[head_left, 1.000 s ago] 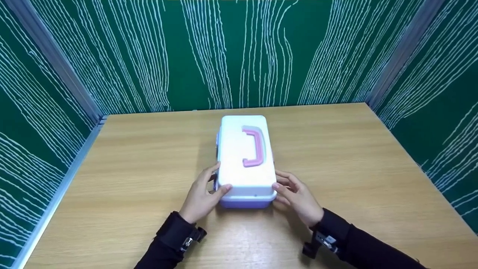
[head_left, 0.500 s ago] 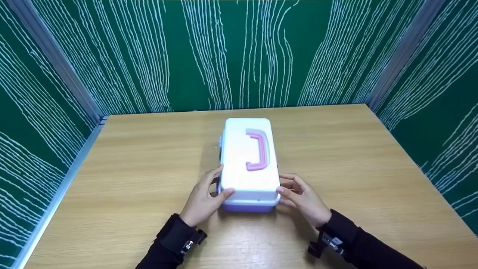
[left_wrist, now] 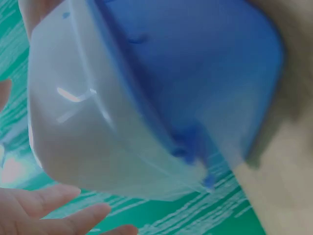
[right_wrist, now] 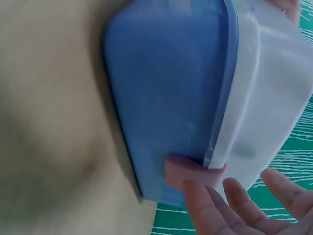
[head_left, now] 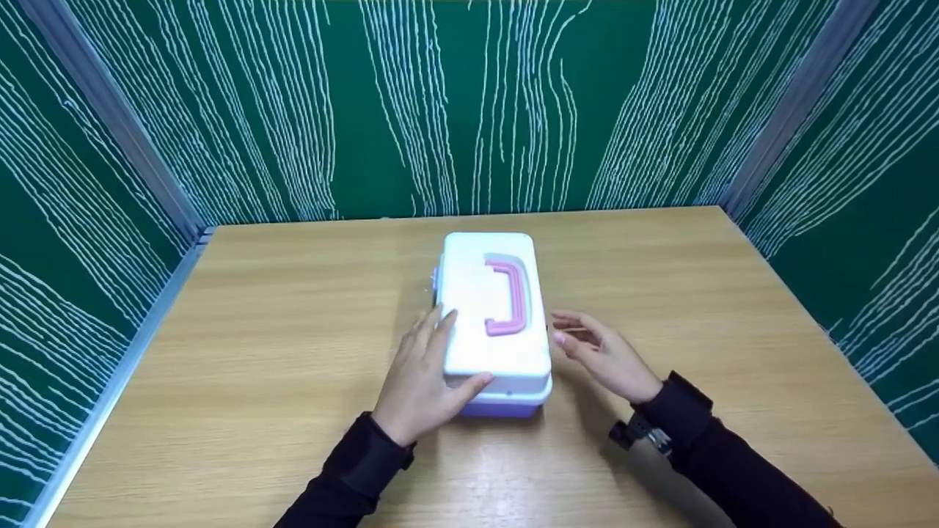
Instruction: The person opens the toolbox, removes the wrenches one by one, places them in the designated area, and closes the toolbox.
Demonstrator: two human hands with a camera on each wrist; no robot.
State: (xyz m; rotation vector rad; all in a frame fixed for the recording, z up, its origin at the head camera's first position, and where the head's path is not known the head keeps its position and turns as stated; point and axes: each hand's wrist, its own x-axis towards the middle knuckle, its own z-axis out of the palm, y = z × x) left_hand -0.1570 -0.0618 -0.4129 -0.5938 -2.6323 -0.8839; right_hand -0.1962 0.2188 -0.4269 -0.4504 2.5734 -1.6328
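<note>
A box with a white lid and a blue-purple base stands closed on the table, lengthwise away from me. A pink carrying handle lies folded on the lid. Along the box's left side is my left hand, fingers straight against or close by the lid, its thumb over the near edge. My right hand is beside the right side, fingers loosely bent and holding nothing. In the right wrist view its fingertips are at a pink latch; whether they touch it I cannot tell.
The wooden table surrounds the box. Green panels with white wavy lines enclose the back and both sides, joined by grey metal posts. A hinge part sticks out on the box's left side.
The box shifted slightly right and nearer, then stayed put. My left hand has slid rightward over the lid's near-left corner. My right hand has left the near-right corner and moved farther along the right side.
</note>
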